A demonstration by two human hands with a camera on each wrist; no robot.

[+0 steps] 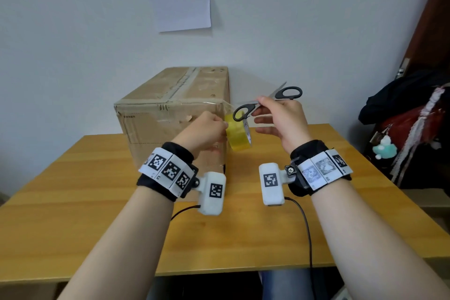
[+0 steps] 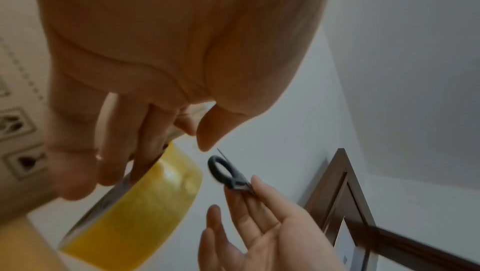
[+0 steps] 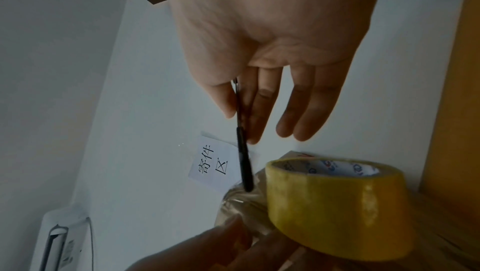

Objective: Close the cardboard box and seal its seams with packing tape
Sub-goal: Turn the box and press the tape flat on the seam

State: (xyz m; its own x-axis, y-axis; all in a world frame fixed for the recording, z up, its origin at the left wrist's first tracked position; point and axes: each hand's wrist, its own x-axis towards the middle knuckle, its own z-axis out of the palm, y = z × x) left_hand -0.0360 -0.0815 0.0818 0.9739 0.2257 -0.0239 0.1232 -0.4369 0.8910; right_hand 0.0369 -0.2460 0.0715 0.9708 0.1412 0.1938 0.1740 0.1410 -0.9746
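left hand [image 1: 207, 129] grips yellow tape roll [image 1: 237, 133] (right hand [image 1: 280, 117] pinching scissors [image 1: 265, 102]) beside closed box [image 1: 175, 105].

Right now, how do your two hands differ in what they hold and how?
The left hand grips the yellow tape roll beside the box, fingers curled round it. The right hand pinches the scissors near the pivot, not through the loops, its other fingers straight. Both are raised above the table.

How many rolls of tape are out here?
1. A yellow tape roll is gripped by the left hand beside the cardboard box, near the scissors. Others may be hidden behind the box.
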